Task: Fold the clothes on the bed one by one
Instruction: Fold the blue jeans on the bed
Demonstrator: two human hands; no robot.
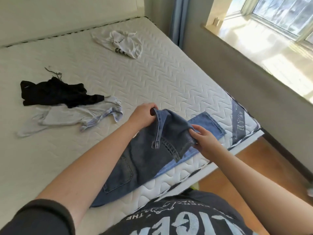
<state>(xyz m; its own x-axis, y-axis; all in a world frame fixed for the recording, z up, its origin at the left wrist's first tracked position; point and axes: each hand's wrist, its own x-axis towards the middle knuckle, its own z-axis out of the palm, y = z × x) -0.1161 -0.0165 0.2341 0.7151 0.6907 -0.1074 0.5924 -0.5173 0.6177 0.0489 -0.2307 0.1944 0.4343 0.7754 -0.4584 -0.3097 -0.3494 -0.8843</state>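
Observation:
Blue jeans point(149, 155) lie along the near right edge of the bed point(152, 73), with a back pocket showing. My left hand point(143, 114) grips one lifted corner of the denim. My right hand point(205, 139) pinches the other lifted end, by the hem. Between the hands the cloth hangs doubled over the rest of the jeans. A lighter blue leg point(207, 123) lies flat beyond my right hand.
A black garment point(54, 93) lies crumpled at the left, over a pale blue-white shirt point(72, 117). A white printed top point(123, 43) sits near the head of the bed. Right of the bed are a wooden floor point(254, 170), a wall and a sunlit window sill point(264, 44).

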